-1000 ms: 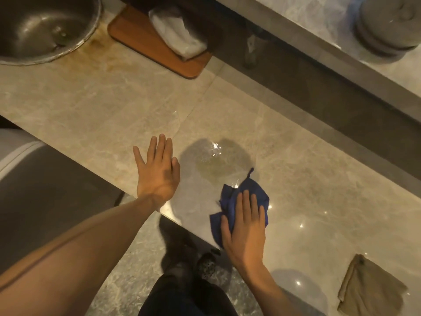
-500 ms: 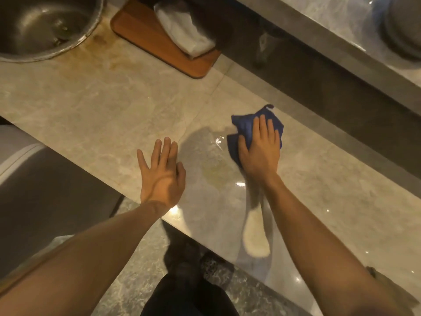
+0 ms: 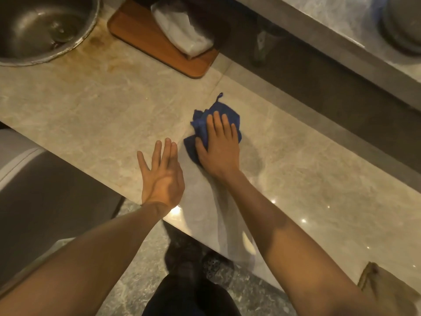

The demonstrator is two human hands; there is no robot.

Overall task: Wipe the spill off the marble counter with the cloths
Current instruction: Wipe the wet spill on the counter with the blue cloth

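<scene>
My right hand [image 3: 219, 148] presses flat on a crumpled blue cloth [image 3: 200, 126] in the middle of the beige marble counter [image 3: 95, 106]. Its fingers point away from me, and the cloth's small loop sticks out at the far side. My left hand [image 3: 160, 174] lies flat on the counter just left of the cloth, fingers spread, holding nothing. A dull wet patch [image 3: 252, 163] shows on the marble right of my right hand. A second, tan cloth [image 3: 385, 290] lies at the counter's near right corner, partly cut off.
A steel sink bowl [image 3: 45, 26] is sunk in the counter at the far left. A wooden board [image 3: 159, 46] with a white folded cloth [image 3: 182, 30] lies behind. A raised marble ledge [image 3: 330, 30] runs along the back. The counter's front edge is under my forearms.
My right hand slid the blue cloth from near the front edge to the far side of the spill, then back toward me and slightly left. My left hand stayed put.
</scene>
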